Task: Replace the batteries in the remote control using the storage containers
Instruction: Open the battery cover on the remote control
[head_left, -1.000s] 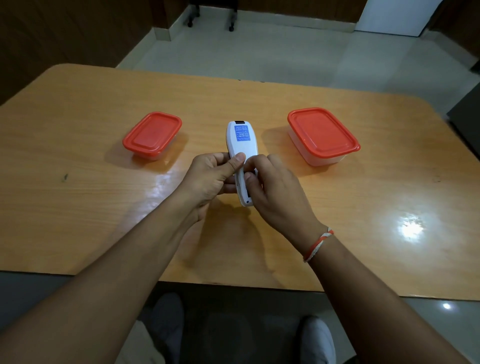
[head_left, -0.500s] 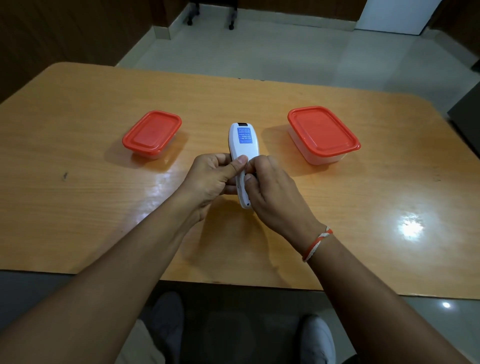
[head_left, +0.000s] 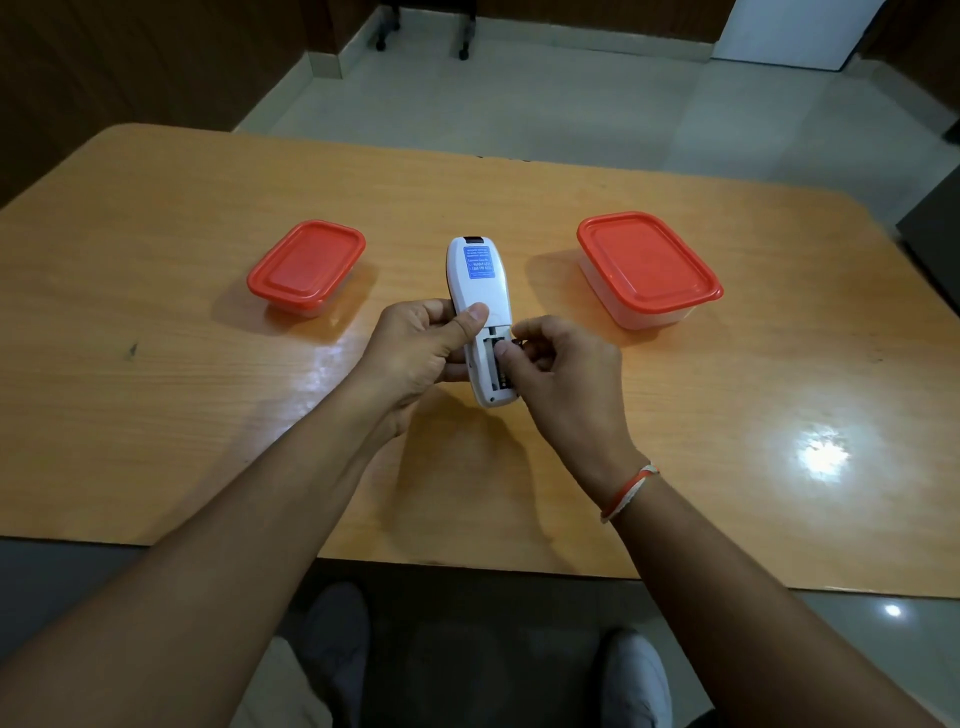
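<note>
Remote control (head_left: 478, 291): white, back side up, held above the table (head_left: 156, 364), midway between 2 storage containers. Battery compartment (head_left: 494, 369) uncovered; contents too dark to identify.

Left hand (head_left: 415, 353): fingers curled round the remote's left edge, thumb pressed on the back just above the compartment.

Right hand (head_left: 563, 374): fingers curled at the compartment's right edge, thumb tip on the opening; a small dark item at the fingertips, pinch or mere contact cannot be told.

Small red-lidded container (head_left: 306, 267): left, lid closed. Large red-lidded container (head_left: 647, 267): right, lid closed.
</note>
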